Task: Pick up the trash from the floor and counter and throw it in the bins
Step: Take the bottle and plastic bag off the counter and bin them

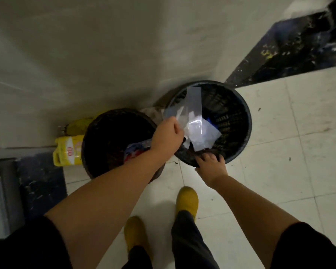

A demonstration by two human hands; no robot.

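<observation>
Two dark mesh bins stand on the floor against the wall: a left bin (97,133) and a right bin (239,115). My left hand (167,133) is closed on a clear plastic bag (192,105) with white crumpled paper inside, held over the right bin's opening. My right hand (211,165) grips the near rim of the right bin. The left bin holds some red, white and blue wrappers (137,150). White and blue scraps (209,131) lie inside the right bin.
A yellow oil jug (68,151) and a yellow bag (80,125) sit left of the bins by the wall. Dark speckled stone slabs lie at the top right (291,47) and lower left (41,183). My yellow shoes (186,200) stand on pale floor tiles.
</observation>
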